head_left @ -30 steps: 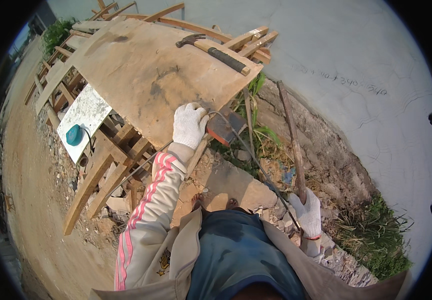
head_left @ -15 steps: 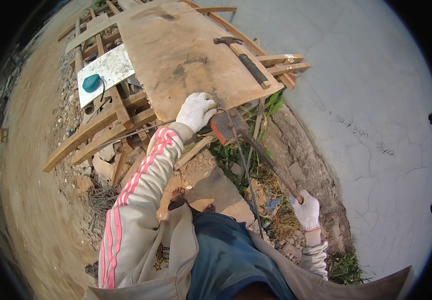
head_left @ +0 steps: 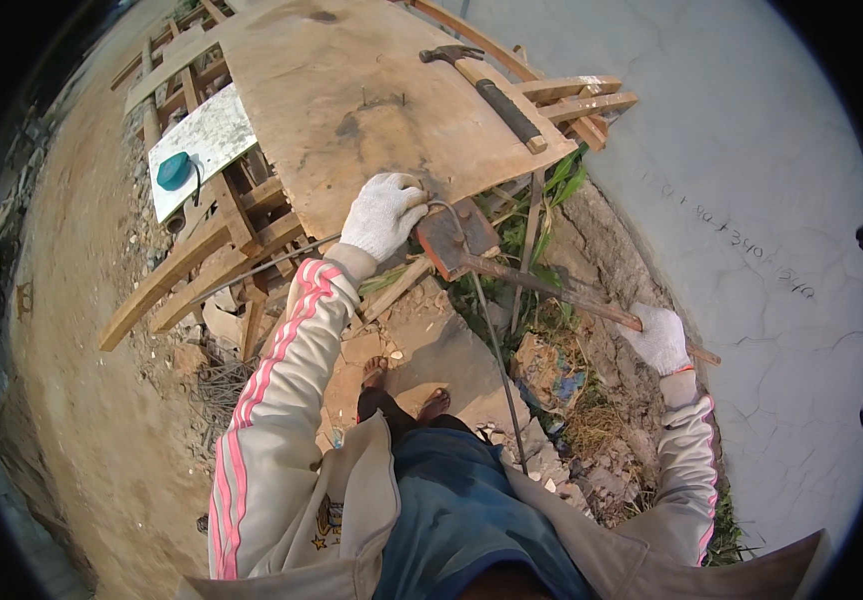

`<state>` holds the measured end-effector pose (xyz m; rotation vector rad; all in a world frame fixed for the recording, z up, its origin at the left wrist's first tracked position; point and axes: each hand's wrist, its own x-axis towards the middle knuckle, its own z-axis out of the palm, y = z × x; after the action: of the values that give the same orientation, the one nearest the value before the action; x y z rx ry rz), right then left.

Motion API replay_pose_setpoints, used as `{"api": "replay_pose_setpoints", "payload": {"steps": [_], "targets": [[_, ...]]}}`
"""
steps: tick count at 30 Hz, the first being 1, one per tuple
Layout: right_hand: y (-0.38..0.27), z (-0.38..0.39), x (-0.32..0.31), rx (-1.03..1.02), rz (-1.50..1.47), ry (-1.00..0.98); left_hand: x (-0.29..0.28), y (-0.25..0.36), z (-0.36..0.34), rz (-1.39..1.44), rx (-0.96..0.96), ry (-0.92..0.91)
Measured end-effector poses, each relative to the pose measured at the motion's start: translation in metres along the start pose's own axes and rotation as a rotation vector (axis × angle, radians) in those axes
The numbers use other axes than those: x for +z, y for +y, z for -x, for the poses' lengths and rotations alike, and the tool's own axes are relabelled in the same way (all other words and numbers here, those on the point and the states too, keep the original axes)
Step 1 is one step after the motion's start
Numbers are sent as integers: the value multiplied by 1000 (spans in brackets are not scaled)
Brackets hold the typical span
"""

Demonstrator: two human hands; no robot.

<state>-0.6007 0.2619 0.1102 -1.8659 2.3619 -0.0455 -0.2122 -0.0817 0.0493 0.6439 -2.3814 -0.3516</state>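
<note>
My left hand (head_left: pixel 380 218), in a white knitted glove, is closed on a thin metal rod (head_left: pixel 489 338) near the board's front edge. The rod bends sharply over a dark metal plate (head_left: pixel 435 242) with red-orange sides. My right hand (head_left: pixel 655 335), gloved too, grips a long rusty bar (head_left: pixel 582 298), whose far end meets the bend at the plate. A claw hammer (head_left: pixel 507 113) lies on the stained plywood board (head_left: pixel 307 100). A teal tape measure (head_left: pixel 174 172) rests on the white panel (head_left: pixel 212 130) to the left.
Stacked timbers (head_left: pixel 162 280) jut out beneath the board. A dirt path (head_left: pixel 82 420) runs along the left, a grey cracked wall (head_left: pixel 772 200) along the right. Rubble, weeds (head_left: pixel 567 175), wire and a concrete slab (head_left: pixel 462 360) surround my feet.
My right hand has moved up and rightward, and the bar has swung from steeply angled to a flatter slant against the plate. My left hand stays on the rod; the view has shifted.
</note>
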Motion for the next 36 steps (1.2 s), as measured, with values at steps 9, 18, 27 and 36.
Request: {"api": "replay_pose_setpoints", "payload": {"steps": [9, 18, 27, 36], "targets": [[-3, 0, 1, 14, 26, -41, -1, 2, -2, 17, 0, 16], [12, 18, -15, 96, -31, -114, -2, 1, -3, 0, -13, -3], [80, 65, 21, 349, 204, 31, 1, -7, -4, 5, 19, -21], [-6, 139, 34, 583, 269, 166, 1, -10, -3, 42, 21, -4]]}}
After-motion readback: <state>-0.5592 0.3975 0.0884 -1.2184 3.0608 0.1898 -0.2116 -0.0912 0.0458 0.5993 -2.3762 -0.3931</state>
